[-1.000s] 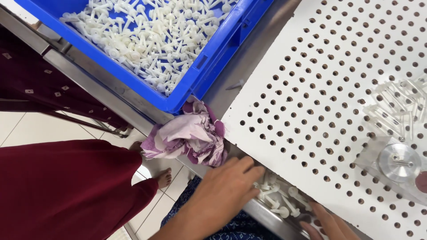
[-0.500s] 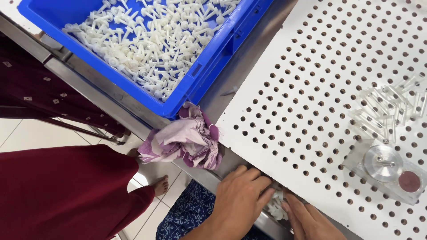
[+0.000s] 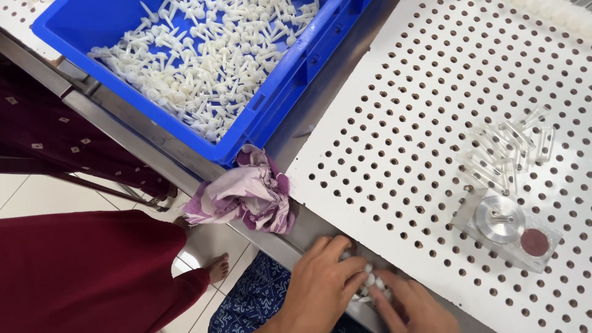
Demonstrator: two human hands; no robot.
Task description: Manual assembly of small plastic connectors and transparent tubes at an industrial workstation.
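My left hand [image 3: 324, 287] and my right hand [image 3: 410, 308] meet at the near edge of the metal table, both curled around a small heap of white plastic pins [image 3: 369, 285]. The left fingers cover most of the heap; only a few pins show between the two hands. Just beyond them lies the white perforated board [image 3: 431, 123]. A blue crate [image 3: 296, 68] full of the same white pins [image 3: 203, 61] stands to the far left.
A crumpled purple and white cloth [image 3: 246, 191] lies on the table edge left of my hands. On the board's right sit a clear block with a round metal disc [image 3: 502, 225] and several clear tubes [image 3: 509, 151]. Another person in dark red clothing [image 3: 80, 271] stands at left.
The view has shifted so my hands sit more to the middle. My left hand has closed in over the pins and my right hand has come up beside it.
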